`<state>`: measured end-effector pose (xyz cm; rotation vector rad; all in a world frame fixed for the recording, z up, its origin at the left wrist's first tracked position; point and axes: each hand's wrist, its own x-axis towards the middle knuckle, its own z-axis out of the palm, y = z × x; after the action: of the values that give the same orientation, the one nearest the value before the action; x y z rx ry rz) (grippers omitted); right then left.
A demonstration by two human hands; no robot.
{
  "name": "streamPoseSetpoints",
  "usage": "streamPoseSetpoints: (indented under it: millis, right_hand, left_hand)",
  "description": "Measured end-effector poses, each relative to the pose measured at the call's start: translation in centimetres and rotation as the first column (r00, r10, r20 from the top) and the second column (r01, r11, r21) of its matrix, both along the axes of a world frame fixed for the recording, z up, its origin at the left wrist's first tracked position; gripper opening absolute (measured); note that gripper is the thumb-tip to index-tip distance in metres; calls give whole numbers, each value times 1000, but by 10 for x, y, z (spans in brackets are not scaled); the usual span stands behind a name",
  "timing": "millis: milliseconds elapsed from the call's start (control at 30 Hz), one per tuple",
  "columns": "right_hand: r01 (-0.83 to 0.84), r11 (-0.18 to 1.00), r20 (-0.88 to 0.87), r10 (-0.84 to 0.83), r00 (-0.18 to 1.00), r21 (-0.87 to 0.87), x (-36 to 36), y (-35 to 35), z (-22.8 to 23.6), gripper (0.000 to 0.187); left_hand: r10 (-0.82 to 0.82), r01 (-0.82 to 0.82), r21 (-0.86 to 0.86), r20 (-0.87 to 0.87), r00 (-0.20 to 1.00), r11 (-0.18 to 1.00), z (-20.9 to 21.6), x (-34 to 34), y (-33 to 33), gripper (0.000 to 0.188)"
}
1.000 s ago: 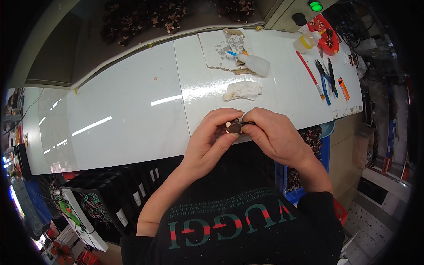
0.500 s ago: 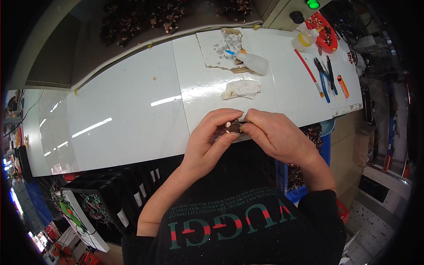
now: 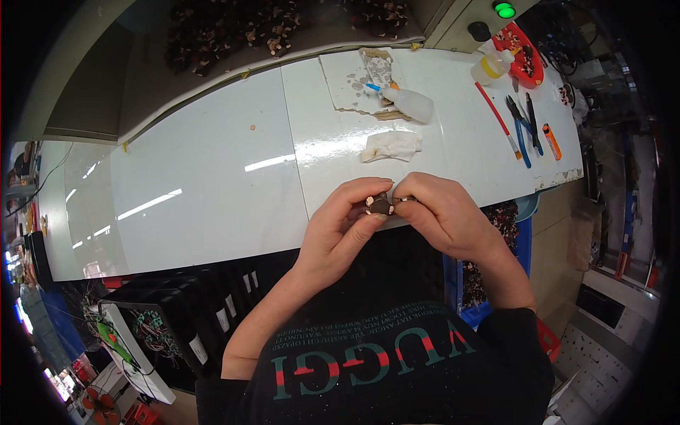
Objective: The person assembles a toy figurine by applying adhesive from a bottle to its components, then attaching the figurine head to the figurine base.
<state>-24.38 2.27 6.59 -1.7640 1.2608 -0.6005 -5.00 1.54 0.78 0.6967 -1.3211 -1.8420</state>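
Above the table's near edge, my left hand pinches a small dark brown figurine with pale pink bits, its thumb below and fingers above. My right hand is closed just right of the figurine, thumb against the bent forefinger. A tiny part of something shows between those fingertips, too small to name. Beyond both hands lies a folded white cloth. Farther back, a squeeze bottle with a blue tip rests on its side on a torn, stained board.
On the white table at right lie a red-handled brush, blue-handled pliers, a dark tool and an orange lighter. A yellow-banded bottle stands by a red tray of small parts. Many dark figurines fill the back shelf.
My right hand's fingertips have drawn a little to the right, off the figurine, opening a small gap. The figurine now shows more between my left thumb and fingers.
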Motion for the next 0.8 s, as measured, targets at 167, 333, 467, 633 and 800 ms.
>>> streamPoseSetpoints:
  millis: [167, 333, 467, 633, 800]
  right_hand:
    - [43, 994, 33, -40, 999, -105, 0, 3, -2, 16]
    - [43, 994, -10, -45, 999, -104, 3, 4, -3, 14]
    - [154, 984, 133, -141, 981, -93, 6, 8, -8, 23]
    - [99, 990, 111, -87, 990, -101, 6, 6, -11, 29]
    - [68, 995, 100, -61, 993, -71, 6, 4, -9, 28]
  left_hand:
    - [-6, 6, 18, -25, 1000, 1000, -2, 2, -2, 34]
    - [-4, 4, -13, -48, 999, 1000, -4, 1, -4, 35]
    - [-8, 7, -43, -38, 999, 999, -2, 2, -5, 37]
    - [-23, 22, -7, -35, 999, 1000, -1, 3, -5, 43]
    - [-9, 8, -11, -65, 998, 1000, -4, 3, -5, 46]
